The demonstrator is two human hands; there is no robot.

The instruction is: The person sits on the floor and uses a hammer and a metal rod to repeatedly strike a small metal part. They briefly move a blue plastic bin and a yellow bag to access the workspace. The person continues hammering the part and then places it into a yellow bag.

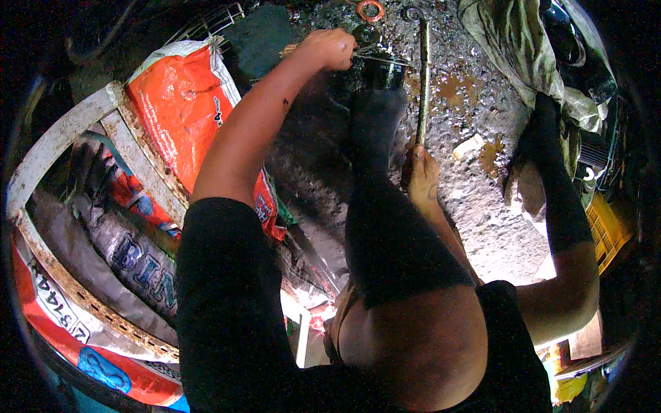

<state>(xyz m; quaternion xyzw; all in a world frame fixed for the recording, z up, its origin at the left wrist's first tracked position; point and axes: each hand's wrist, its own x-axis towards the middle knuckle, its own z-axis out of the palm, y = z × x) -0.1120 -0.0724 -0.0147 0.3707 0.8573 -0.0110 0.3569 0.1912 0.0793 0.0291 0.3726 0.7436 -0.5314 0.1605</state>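
Right hand point(422, 172) closes round the near end of a long, narrow strip point(424, 82), thumb along its side. The strip runs almost straight away from the person, over the middle of the wet, dark ground point(475, 110) toward its far edge; whether it lies flat or is slightly raised, I cannot tell. A dark ring point(405, 12) sits at its far end, touching it or just beside it.

Left of the strip, the left hand point(335, 49) is closed in a fist on a thin metal piece point(387, 58), whose slender prongs point across to the strip and end close to it. Too little shows to say whether this is a tool or bent wire.

Near the far edge of the ground, left of the dark ring, lies an orange ring point(370, 18). A small off-white piece point(468, 146) rests to the right of the right hand, with brownish wet patches around it.

Between the hands comes the person's left leg point(379, 158) in a dark covering; the right leg point(551, 172) stands toward the ground's right edge, near a crumpled grey-green cloth point(506, 41) and a yellow crate point(609, 230).

Along the left edge are an orange-red sack point(180, 103) and a rusty white frame point(62, 138), with a silvery sack point(113, 234) showing through the frame's opening.
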